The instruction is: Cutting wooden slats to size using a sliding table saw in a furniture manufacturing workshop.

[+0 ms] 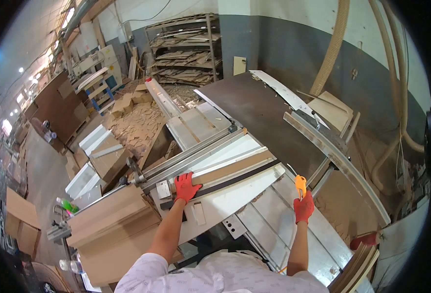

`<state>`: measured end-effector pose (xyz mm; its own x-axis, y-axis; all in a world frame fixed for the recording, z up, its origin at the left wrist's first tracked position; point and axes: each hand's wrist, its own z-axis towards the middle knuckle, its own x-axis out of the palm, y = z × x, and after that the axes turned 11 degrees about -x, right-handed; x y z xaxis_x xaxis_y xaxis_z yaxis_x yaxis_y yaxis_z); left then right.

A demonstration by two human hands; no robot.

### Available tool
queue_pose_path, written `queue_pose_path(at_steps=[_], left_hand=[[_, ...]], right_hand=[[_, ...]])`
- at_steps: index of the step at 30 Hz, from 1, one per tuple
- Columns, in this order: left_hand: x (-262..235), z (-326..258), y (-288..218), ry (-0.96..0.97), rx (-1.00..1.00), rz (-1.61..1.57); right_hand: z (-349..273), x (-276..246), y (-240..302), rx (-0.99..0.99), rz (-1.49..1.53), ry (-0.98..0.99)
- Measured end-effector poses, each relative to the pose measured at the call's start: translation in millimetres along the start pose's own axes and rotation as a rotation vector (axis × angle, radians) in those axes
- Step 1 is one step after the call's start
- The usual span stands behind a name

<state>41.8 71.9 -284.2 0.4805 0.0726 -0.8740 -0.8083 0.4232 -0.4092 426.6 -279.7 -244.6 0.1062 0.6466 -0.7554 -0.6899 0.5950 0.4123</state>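
Note:
My left hand point(186, 187), in a red glove, lies with fingers spread at the near left end of a long brown board strip point(240, 166). A thin dark strip point(230, 177) runs alongside, and both rest on a white panel point(245, 192). A small pale block point(164, 189) sits just left of the glove. On the right, my right hand point(303, 209), also red-gloved, is wrapped round an orange air blow gun point(300, 183). Its thin nozzle points up and away over the metal saw table point(269, 219).
A metal fence rail point(196, 155) crosses beyond the panel. Stacked brown boards point(110, 219) lie at left. A curved guard arm point(342, 166) arches over the right side. Wood offcuts point(135, 122) cover the floor behind, before a loaded rack point(184, 51). A ribbed hose point(333, 46) hangs at right.

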Motion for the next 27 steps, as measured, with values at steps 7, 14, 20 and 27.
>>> queue_pose_path(at_steps=[7,14,20,27], left_hand=[[-4.5,0.8,-1.8,0.065,-0.062,0.023],[-1.8,1.6,4.4,0.120,-0.065,0.021],[-50.8,13.9,35.1,0.318,0.027,0.376],[-76.6,17.7,46.0,0.469,0.006,0.474]], right_hand=[[48.1,-30.9,47.8,-0.103,-0.166,-0.016],[5.3,1.9,-31.9,-0.004,-0.161,0.055],[-85.8,-10.8,-100.2,0.286,0.346,0.298],[-81.6,-34.1,-52.0,0.227,-0.460,0.256]])
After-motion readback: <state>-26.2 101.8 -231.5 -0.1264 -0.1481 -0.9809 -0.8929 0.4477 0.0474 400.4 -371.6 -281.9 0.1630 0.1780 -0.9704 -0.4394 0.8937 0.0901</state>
